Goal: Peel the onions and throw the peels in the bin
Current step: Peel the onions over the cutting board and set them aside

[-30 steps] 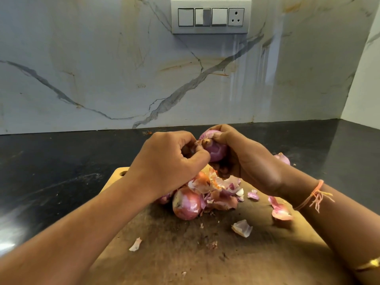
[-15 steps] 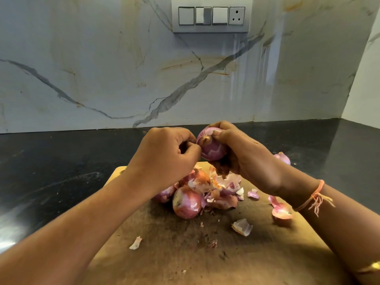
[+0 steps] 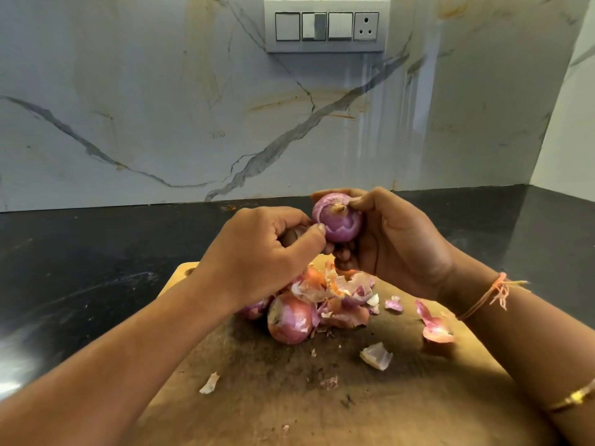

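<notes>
Three onions, two hands, one board.

1. Onion (image 3: 338, 218): purple, partly skinned, with its stub end towards the camera. It is held in the air above the board's 12 o'clock end.
2. Right hand (image 3: 396, 239): wrapped round the onion from 3 o'clock, with fingers curled behind and under it and the thumb tip on its top. The wrist wears an orange thread (image 3: 492, 294), and a gold bangle (image 3: 576, 397) sits further up the arm.
3. Left hand (image 3: 267, 252): fingers curled in, thumb tip against the onion at its 9 o'clock side. Whether the curled fingers pinch a bit of skin cannot be told.
4. Second onion (image 3: 289, 320): lies on the board below the hands, still in its skin.
5. Third onion (image 3: 254, 309): touches the second at its 9 o'clock and is mostly hidden under the left wrist.
6. Peels (image 3: 344, 294): a heap of pink and orange skins lying against the second onion at its 1 o'clock.
7. Scraps: loose on the board away from the heap. There is a pale one (image 3: 376, 355) at 4 o'clock, a pink curl (image 3: 434, 326) at 3 o'clock beside the right forearm, and a small white one (image 3: 210, 383) at 8 o'clock.
8. Board (image 3: 289, 397): wooden, stained dark in the middle.
9. Counter (image 3: 96, 252): black and glossy, under the board.
10. Wall (image 3: 161, 107): veined marble, with a switch plate (image 3: 325, 25) at 12 o'clock.
</notes>
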Motion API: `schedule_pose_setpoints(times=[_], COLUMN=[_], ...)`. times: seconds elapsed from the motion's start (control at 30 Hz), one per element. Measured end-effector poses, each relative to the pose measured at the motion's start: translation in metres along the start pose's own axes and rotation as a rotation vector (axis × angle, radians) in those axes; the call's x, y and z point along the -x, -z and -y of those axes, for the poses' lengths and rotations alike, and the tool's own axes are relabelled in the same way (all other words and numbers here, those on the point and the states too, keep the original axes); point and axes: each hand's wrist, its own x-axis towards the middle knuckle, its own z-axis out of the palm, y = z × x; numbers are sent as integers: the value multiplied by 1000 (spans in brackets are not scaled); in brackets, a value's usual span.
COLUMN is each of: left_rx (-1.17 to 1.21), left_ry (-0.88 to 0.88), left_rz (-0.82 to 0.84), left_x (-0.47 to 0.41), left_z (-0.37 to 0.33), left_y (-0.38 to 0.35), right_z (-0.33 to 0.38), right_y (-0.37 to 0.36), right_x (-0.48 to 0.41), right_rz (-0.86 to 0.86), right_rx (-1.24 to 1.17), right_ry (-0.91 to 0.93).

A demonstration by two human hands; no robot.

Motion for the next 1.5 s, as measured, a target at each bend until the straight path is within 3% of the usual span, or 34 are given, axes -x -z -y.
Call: schedule_pose_setpoints(times=[0.3, 0.53, 1.03, 1.23, 1.5], left_rx=[26, -44, -172, -149, 46], left_ry=[-30, -52, -119, -108, 4], left_rz=[-84, -146, -184, -206, -89], left_x=[-1, 0, 0, -1, -1], left_z=[1, 0, 2, 5, 5], left_y=[-4, -5, -3, -1, -2], right_z=[-1, -4, -4, -1, 4], right_y=[0, -5, -8, -8, -3], right_x=[-1, -1, 2, 3, 5], right_rz=[15, -82, -83, -43, -89], right_rx=[-27, 342, 504, 341, 12], right_ry=[46, 91, 122, 82, -29])
